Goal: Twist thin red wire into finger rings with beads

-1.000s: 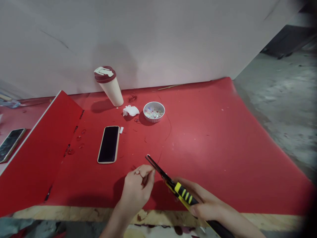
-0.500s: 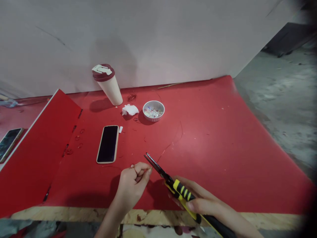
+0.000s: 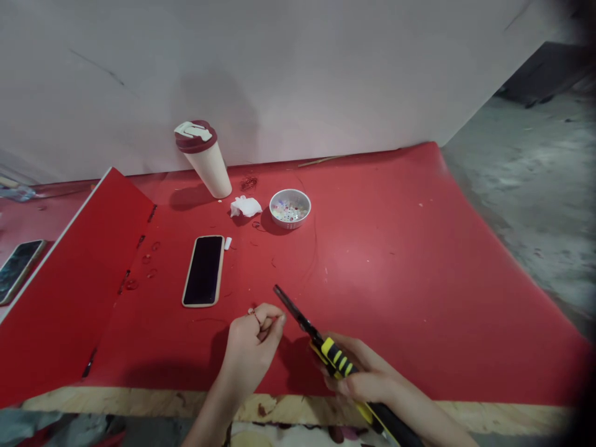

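My right hand [image 3: 367,375] grips the yellow-and-black handles of a pair of pliers [image 3: 321,344]; its dark jaws point up-left over the red mat [image 3: 395,279]. My left hand [image 3: 251,344] is closed in a pinch just left of the jaws, holding a small ring of thin wire between thumb and fingers. A thin red wire lies faintly on the mat beyond the jaws, running toward the bowl of beads [image 3: 289,208].
A phone [image 3: 203,270] lies face up left of centre, with a tumbler [image 3: 205,158] and a crumpled tissue [image 3: 245,206] behind it. A raised red panel [image 3: 69,279] stands at the left, and a second phone [image 3: 16,268] beyond it. A wooden table edge runs along the front.
The loose wire on the mat has shifted. The pliers have drawn slightly back toward me, and my left hand has moved a little left with its pinch closed.
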A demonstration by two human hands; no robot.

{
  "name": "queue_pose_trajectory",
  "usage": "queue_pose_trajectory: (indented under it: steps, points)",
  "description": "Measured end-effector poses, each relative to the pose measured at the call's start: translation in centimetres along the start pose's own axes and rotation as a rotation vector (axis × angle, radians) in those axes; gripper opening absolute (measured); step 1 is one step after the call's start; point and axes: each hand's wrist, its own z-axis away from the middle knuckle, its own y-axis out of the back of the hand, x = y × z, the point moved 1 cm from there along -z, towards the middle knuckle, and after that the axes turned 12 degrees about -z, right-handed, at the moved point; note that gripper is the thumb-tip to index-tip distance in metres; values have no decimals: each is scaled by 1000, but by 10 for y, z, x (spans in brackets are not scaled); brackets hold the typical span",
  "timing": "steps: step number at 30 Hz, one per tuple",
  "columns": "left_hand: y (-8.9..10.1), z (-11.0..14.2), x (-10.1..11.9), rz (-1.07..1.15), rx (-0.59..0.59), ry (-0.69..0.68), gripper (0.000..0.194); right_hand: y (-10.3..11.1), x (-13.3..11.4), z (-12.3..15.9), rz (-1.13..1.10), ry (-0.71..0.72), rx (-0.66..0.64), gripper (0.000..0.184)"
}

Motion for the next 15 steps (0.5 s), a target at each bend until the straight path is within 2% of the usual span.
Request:
queue_pose_trajectory:
  steps: [4,7,9,11,13,15]
  points:
    - [-3,-1,1,-82,34,7,22,0,7,-5,-30,-3,99,60]
    - [3,-3,0,-213,105,-55,18,-3,6,-4,-62,60,104,62]
    - [10,-4,0,-367,176,-164,15,-2,1,-2,-44,139,122,62]
    - [16,-4,3,-545,236,-337,16,3,-8,0,56,266,194,61]
    - [20,-3,10,-695,254,-514,19,13,-18,-1,224,419,326,60]
    - [21,-1,18,-761,205,-632,22,27,-28,-3,443,541,520,58]
